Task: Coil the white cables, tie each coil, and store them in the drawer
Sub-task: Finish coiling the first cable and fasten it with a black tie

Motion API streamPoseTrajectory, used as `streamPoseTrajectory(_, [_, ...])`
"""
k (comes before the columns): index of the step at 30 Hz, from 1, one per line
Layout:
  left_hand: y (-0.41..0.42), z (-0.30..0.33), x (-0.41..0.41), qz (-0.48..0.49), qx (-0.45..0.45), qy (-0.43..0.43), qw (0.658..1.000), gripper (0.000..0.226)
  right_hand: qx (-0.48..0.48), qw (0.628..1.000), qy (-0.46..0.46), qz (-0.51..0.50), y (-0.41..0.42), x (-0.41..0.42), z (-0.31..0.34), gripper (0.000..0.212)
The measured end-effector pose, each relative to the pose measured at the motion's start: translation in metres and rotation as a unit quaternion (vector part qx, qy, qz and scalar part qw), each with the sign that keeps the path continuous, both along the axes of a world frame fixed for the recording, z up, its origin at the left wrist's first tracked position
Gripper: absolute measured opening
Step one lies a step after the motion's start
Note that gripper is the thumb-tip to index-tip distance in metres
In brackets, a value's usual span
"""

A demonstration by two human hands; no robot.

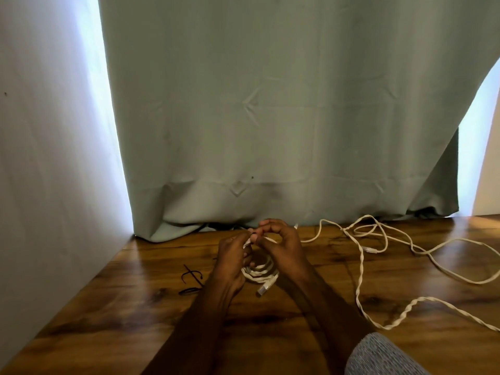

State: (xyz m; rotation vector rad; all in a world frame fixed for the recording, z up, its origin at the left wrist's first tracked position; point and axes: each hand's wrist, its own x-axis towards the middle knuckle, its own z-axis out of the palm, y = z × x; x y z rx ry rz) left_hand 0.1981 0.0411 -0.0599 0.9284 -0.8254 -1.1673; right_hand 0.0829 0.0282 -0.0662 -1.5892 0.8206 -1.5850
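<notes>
**Backdrop and surface**

A glossy dark-grained wooden table (135, 307) fills the lower frame. A creased sage-green fabric curtain (270, 117) hangs at 12 o'clock, a plain white wall (48, 158) at 9 o'clock, and a grey-blue knitted sleeve (378, 355) at 5 o'clock.

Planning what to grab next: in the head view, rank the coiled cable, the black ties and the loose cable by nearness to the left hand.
1. Coiled cable, held in the left hand.
2. Black ties, on the table just left.
3. Loose cable, sprawled far right.

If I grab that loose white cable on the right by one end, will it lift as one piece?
Probably not. The loose cable sprawls in slack loops across the table, so it looks floppy and would likely trail. Its strands cross near the curtain, so it may snag.
</notes>
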Motion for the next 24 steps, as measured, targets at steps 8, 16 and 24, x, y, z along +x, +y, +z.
streamPoseTrajectory(8, [0.004, 0.005, 0.000, -0.013, -0.002, 0.013, 1.000, 0.021, 0.085, 0.988, -0.089, 0.097, 0.001, -0.004, 0.003, 0.005])
streamPoseTrajectory(16, [0.011, 0.007, -0.001, -0.016, -0.027, -0.096, 0.995, 0.026, 0.093, 0.987, -0.046, 0.120, -0.003, -0.012, 0.003, 0.017])
streamPoseTrajectory(24, [0.007, -0.003, 0.008, -0.133, -0.096, -0.099, 0.981, 0.022, 0.155, 0.975, -0.045, 0.154, -0.004, -0.021, 0.010, 0.025])
